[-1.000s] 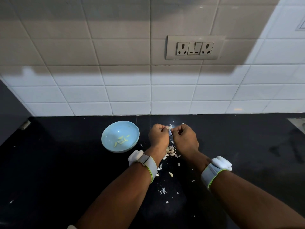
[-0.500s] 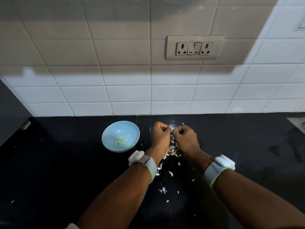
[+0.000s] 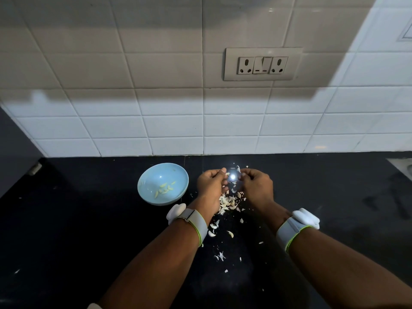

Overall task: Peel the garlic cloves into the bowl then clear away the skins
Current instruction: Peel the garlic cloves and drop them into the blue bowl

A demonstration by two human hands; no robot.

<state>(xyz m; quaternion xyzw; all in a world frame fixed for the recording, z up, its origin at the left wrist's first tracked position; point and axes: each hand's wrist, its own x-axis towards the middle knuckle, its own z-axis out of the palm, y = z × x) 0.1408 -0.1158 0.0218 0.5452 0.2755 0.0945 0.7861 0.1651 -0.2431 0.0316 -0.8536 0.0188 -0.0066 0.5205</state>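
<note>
**Insp. 1:** Checking hands first. Left hand sits over the black countertop, fingers curled, tips pinching a small pale garlic piece at its upper edge. Whether that's clove or skin, can't tell; too small.

**Insp. 2:** Right hand?

**Insp. 1:** Fingers curled too, tips turned in twd the left hand. A pale scrap shows at its fingertips, but whether it's gripped can't tell; bright glare spot betw. the two hands washes out detail. Hands near each other, not touching.

**Insp. 2:** Bowl?

**Insp. 1:** Light blue bowl on the counter just left of the left hand, upright. Several peeled cloves lie inside, near the bottom.

**Insp. 2:** Skins?

**Insp. 1:** Loose pile of skins on the counter below and betw. the hands, w/ smaller flakes scattered betw. the forearms, closer to the camera.

**Insp. 2:** Other items?

**Insp. 1:** Grey-white band on each wrist, left and right. White tiled wall behind, w/ a double socket plate above the work area.
</note>
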